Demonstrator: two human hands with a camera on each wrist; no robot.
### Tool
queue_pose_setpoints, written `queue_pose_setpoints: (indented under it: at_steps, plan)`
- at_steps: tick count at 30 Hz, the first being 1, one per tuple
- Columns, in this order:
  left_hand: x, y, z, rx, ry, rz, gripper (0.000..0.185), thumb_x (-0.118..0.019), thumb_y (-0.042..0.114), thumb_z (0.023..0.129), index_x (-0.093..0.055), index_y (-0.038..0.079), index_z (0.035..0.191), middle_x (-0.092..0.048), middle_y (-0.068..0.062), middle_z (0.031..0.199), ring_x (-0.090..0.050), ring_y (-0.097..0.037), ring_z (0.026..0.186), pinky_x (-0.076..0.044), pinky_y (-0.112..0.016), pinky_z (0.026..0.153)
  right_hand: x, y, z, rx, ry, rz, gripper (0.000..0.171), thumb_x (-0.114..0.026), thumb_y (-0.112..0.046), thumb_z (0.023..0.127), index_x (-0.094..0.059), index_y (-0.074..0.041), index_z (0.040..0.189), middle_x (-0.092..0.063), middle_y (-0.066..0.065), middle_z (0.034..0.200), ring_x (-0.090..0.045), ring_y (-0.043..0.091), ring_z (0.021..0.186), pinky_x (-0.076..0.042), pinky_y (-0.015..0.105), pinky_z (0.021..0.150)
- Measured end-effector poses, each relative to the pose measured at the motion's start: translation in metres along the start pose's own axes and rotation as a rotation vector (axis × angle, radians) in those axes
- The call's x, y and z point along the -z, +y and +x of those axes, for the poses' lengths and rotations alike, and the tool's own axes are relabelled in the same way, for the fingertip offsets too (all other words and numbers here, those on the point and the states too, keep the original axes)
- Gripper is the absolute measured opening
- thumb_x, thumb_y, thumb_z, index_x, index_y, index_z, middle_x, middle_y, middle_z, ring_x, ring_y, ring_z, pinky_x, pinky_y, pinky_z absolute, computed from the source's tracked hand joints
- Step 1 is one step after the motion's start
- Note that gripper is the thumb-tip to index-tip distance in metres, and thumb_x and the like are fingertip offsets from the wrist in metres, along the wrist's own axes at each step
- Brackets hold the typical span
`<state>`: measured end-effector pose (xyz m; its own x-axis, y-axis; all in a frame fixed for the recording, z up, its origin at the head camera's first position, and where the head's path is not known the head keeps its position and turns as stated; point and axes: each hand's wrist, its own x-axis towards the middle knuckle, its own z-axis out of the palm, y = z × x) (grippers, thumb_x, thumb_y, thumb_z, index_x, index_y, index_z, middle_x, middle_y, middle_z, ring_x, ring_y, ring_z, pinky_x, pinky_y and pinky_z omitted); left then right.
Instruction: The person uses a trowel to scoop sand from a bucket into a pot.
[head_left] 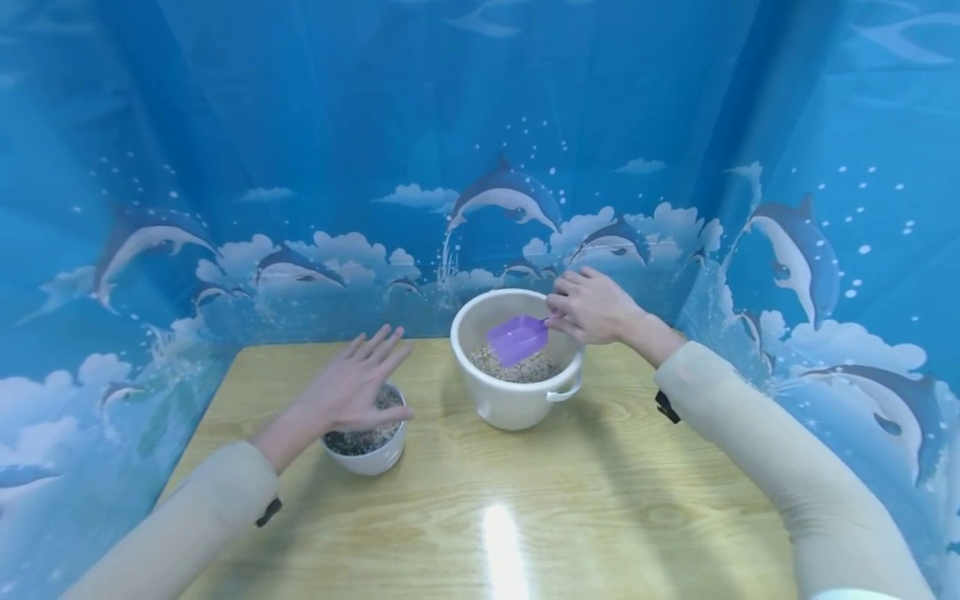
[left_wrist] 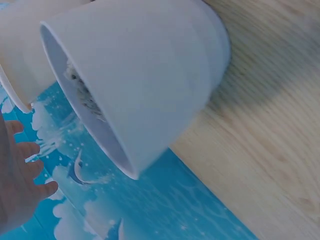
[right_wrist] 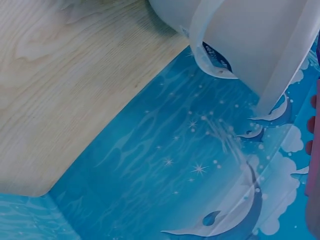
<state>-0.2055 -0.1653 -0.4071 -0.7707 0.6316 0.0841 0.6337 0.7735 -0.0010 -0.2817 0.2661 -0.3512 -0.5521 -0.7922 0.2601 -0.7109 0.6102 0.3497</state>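
My right hand (head_left: 592,307) grips the handle of a purple scoop (head_left: 517,340), whose blade hangs over the mouth of a white bucket (head_left: 506,408) with side handles. Pale, sandy gravel (head_left: 517,367) lies in the bottom of that bucket. Over on the left, my left hand (head_left: 356,387) hovers above a smaller white pot (head_left: 375,461) with its fingers spread and nothing in them. Dark and light gravel (head_left: 360,440) fills much of the pot, partly hidden beneath the hand. From the left wrist, the pot (left_wrist: 145,75) shows close up, with the left fingers (left_wrist: 30,150) beyond its rim.
Both containers stand on a light wooden table (head_left: 435,517), the bucket near the back edge. A blue curtain (head_left: 360,125) printed with dolphins and clouds hangs behind the table and along both sides.
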Motion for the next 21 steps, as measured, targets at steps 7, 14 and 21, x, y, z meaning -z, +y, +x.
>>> queue_pose_setpoints:
  at_steps: [7, 14, 21]
  plan:
    - [0.004, 0.010, 0.019, -0.013, -0.029, -0.002, 0.106, -0.050, 0.082, 0.093, -0.012, 0.020, 0.171, -0.008, -0.015, 0.178, -0.008, -0.038, 0.167, -0.013, -0.062, 0.135, -0.004, 0.005, -0.001, -0.022, -0.033, 0.012, 0.032, -0.063, -0.046, 0.102, -0.071, -0.015, 0.100, -0.071, 0.006, 0.100, -0.064, 0.026, 0.095, -0.051, 0.042, 0.085]
    - [0.006, 0.019, 0.038, -0.035, -0.022, -0.002, 0.107, -0.053, 0.079, 0.093, -0.012, 0.018, 0.171, -0.007, -0.015, 0.177, -0.007, -0.037, 0.167, -0.011, -0.061, 0.135, -0.008, 0.008, 0.001, -0.030, -0.052, -0.006, 0.031, -0.063, -0.047, 0.102, -0.069, -0.016, 0.099, -0.069, 0.004, 0.096, -0.061, 0.024, 0.091, -0.048, 0.041, 0.082]
    - [0.005, 0.028, 0.051, -0.039, -0.013, -0.016, 0.107, -0.053, 0.079, 0.093, -0.013, 0.018, 0.171, -0.004, -0.013, 0.177, -0.005, -0.036, 0.167, -0.010, -0.060, 0.135, -0.016, 0.009, 0.004, -0.011, -0.056, -0.030, 0.029, -0.062, -0.046, 0.103, -0.068, -0.018, 0.096, -0.066, 0.003, 0.091, -0.059, 0.024, 0.088, -0.046, 0.040, 0.080]
